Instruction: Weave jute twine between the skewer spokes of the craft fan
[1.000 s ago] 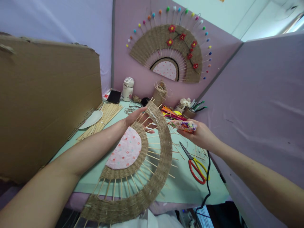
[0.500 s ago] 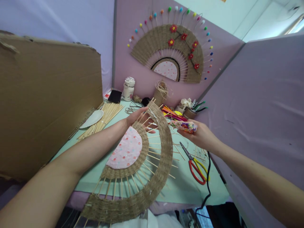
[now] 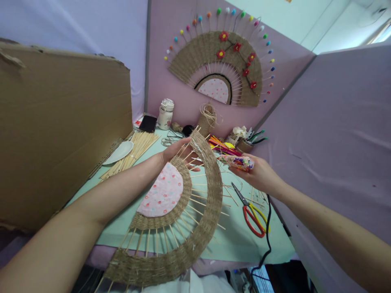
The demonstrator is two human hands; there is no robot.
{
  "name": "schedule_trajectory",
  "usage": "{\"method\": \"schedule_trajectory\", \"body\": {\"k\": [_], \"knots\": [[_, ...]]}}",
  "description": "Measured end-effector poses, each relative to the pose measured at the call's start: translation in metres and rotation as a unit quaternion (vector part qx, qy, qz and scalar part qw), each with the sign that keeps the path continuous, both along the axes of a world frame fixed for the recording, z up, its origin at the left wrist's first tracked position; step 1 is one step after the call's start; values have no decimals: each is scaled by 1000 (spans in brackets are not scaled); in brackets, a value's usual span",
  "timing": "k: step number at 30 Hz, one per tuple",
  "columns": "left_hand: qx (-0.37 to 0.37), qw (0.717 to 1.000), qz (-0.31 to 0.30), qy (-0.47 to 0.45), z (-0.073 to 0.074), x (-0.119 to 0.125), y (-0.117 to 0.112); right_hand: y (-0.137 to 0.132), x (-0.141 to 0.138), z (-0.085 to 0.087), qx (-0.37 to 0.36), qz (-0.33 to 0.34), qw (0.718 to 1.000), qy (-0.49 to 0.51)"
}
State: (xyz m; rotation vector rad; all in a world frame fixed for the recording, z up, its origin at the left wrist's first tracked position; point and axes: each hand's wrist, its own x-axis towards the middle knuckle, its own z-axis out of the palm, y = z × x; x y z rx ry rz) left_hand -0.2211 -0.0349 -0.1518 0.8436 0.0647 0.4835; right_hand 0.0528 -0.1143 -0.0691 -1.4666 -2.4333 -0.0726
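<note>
My left hand (image 3: 180,152) grips the upper end of a half-round woven fan (image 3: 214,195), its fingers partly hidden behind the sticks. The fan has a wide twine band, bare thin sticks and a pink flower-dotted centre (image 3: 161,191). It tilts over the table, its lower end near my body. Whitish streaks mark the band near the top. Closed around a flower-patterned glue gun (image 3: 236,162), my right hand (image 3: 258,173) keeps the nozzle close to the band's outer edge. Whether the tip touches the band, I cannot tell.
Red-and-yellow-handled scissors (image 3: 252,213) and a black cord (image 3: 269,228) lie at right. Bundled sticks (image 3: 137,150) and a white plate (image 3: 119,152) are at left, beside a cardboard sheet (image 3: 64,130). A twine spool (image 3: 206,120) and white bottle (image 3: 165,115) stand behind. A finished-looking fan (image 3: 195,53) hangs above.
</note>
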Motion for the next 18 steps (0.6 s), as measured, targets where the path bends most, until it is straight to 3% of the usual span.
{"method": "schedule_trajectory", "body": {"k": [18], "knots": [[-12,1000,7,-3,0,0,0,0,-1,2,0,5,1000,-9]]}}
